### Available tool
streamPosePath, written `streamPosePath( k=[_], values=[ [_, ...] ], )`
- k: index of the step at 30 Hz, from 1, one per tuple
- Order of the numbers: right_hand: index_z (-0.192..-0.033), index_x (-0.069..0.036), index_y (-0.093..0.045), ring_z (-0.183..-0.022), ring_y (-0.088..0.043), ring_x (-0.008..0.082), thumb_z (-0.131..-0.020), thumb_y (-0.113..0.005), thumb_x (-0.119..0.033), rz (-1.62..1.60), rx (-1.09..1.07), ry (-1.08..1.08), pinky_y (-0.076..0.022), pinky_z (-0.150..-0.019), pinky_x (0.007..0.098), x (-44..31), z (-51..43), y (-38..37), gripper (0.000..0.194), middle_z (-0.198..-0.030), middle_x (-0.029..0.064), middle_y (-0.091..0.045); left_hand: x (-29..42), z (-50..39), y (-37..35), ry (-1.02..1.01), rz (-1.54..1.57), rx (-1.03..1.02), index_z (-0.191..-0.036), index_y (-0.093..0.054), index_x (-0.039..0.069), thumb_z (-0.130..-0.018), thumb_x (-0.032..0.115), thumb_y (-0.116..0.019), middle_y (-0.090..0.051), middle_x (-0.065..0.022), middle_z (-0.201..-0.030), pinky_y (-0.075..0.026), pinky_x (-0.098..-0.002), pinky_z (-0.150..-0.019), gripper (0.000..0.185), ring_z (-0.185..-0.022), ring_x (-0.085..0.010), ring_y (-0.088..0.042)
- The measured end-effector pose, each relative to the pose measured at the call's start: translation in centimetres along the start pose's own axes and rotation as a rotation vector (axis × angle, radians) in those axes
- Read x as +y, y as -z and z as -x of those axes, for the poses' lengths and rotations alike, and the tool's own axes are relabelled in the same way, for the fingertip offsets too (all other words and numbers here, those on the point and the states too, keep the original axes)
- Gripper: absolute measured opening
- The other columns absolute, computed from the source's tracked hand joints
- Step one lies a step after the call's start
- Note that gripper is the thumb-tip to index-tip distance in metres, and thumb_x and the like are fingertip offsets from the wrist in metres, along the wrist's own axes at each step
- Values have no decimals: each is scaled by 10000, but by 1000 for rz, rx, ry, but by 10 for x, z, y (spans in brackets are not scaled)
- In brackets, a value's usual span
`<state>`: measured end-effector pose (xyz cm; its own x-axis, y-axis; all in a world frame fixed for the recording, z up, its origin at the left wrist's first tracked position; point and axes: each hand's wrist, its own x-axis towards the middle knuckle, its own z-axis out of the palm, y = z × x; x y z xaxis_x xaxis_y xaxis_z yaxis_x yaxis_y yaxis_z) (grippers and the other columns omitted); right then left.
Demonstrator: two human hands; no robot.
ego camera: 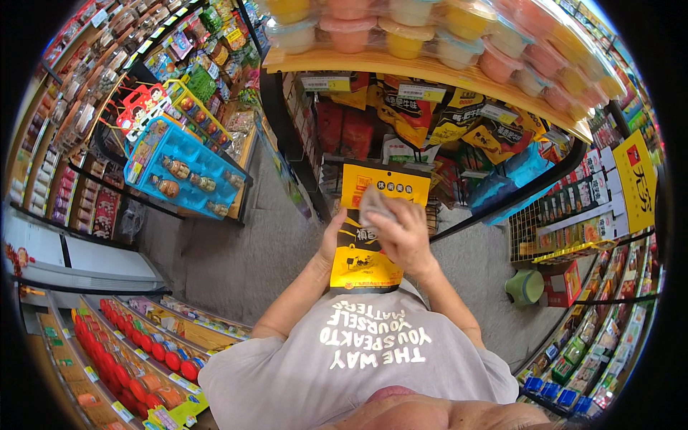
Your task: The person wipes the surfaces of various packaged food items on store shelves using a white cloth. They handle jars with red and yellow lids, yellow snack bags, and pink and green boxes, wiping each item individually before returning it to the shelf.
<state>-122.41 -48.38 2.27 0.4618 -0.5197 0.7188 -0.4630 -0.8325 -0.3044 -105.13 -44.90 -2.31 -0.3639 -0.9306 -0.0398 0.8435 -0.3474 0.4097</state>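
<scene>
A yellow and black snack pouch (368,271), bearing printed writing, is held up before my chest. My left hand (329,239) grips it along its left edge, the thumb pointing up and the other fingers hidden behind it. In my right hand (406,234) is a bunched greyish cloth (376,207), pressed on or held just over the upper front of the pouch. The hand and cloth cover part of the printed front. Beyond the pouch, similar yellow and black pouches (403,113) hang from a display rack.
A wooden shelf (457,80) with lidded cups juts out above the rack. To the left stands a blue plastic display tray (185,166) with small jars. A green stool (525,287) and red box (561,285) are on the right. Red-lidded jars (140,341) line the lower-left shelves.
</scene>
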Motion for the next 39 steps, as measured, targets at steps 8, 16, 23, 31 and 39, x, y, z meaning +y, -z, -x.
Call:
streamPosePath(
  k=[8,16,23,31,39],
  values=[
    [-1089,-78,-692,-907,-615,318,-775,-701,4,136,275,-362,-483,-781,431,43,-2,23,325,-994,117,-649,22,-1,1,172,117,-43,-1477,-374,-2,-965,446,-478,-539,-248,-1388,-482,-519,-1043,688,-1230,-379,-586],
    [-991,-182,-680,-854,-598,198,-719,-808,-280,153,-9,179,-413,-783,377,-47,-14,-30,316,-998,41,-618,33,-9,37,92,-72,-98,-1246,-542,91,-1034,436,-422,-638,-73,-1110,-537,-359,-923,423,-982,-179,-632],
    [-932,-36,-684,-874,-623,318,-763,-780,-108,30,121,-190,-492,-744,394,2,-19,-20,207,-987,143,-615,48,15,19,213,-22,-145,-1450,-399,22,-1015,434,-459,-557,-191,-1376,-487,-423,-1049,602,-1225,-274,-597],
    [-773,-5,-655,-599,-496,40,-1032,-546,-324,-692,173,-1063,-376,-536,245,82,57,-33,426,-690,-12,-621,68,16,33,113,-263,72,-1352,-527,-4,-973,199,-589,-649,-176,-1265,-562,-387,-944,434,-1103,-267,-674],
    [-1129,40,-666,-897,-621,84,-952,-671,-402,-1066,-257,-952,-507,-770,223,40,64,-44,476,-1044,28,-691,87,3,30,21,-508,195,-1236,-620,-17,-921,68,-653,-702,-139,-1156,-575,-345,-876,328,-1029,-233,-692]
  ],
)
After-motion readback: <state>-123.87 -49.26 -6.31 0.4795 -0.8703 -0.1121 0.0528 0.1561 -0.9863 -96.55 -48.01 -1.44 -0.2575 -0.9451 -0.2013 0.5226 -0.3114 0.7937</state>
